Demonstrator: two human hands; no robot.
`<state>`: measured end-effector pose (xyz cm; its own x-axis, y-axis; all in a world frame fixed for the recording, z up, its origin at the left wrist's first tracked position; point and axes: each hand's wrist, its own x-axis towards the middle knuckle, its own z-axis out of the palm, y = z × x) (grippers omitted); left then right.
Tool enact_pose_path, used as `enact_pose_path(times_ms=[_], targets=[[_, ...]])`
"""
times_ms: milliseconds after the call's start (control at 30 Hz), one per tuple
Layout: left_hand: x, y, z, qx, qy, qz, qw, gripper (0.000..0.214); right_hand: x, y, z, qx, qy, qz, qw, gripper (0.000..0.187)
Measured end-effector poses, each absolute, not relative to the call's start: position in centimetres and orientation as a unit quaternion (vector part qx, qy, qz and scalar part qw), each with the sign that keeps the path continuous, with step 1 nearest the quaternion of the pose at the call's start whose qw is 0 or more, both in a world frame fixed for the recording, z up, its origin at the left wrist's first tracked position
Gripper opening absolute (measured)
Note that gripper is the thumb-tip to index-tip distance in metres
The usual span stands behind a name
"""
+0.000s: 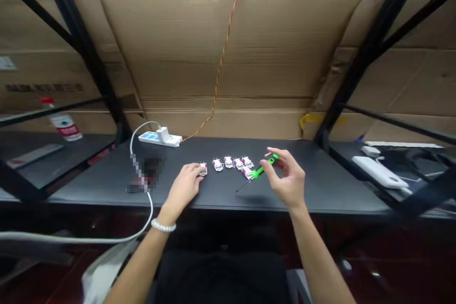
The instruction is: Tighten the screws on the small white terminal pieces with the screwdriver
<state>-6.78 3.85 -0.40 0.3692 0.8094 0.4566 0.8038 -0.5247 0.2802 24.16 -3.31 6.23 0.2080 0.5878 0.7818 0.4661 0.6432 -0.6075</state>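
My right hand [287, 175] holds a screwdriver [264, 167] with a bright green handle between thumb and fingers, its thin dark shaft slanting down to the left above the table. On the left, the fingers of my left hand [187, 181] are closed at a small white-and-purple part [203, 169], which rests on or just above the tabletop. Several similar white parts with purple bits [228, 162] lie in a loose group between my hands. One of them [247, 172] sits just behind the screwdriver's shaft.
A white power strip [171, 140] with a plugged-in charger lies at the back left, its cable [151, 204] running off the front edge. Black metal posts [352, 76] flank the dark table [320, 190]. Cardboard [278, 57] closes the back, with a twisted orange wire [221, 59] hanging down.
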Motion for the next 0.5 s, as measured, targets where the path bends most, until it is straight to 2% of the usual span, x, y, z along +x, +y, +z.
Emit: enact_pose_path(times_ms=[200, 500], targets=[[-5.1, 3.4, -1.3, 0.827, 0.486, 0.279, -0.033, 0.032, 24.5, -3.4, 6.5, -0.416, -0.62, 0.05, 0.663, 0.029], [-2.2, 1.4, 0.2, 0.826, 0.477, 0.299, -0.015, 0.041, 26.1, -3.4, 7.1, -0.416, -0.574, 0.025, 0.705, 0.03]])
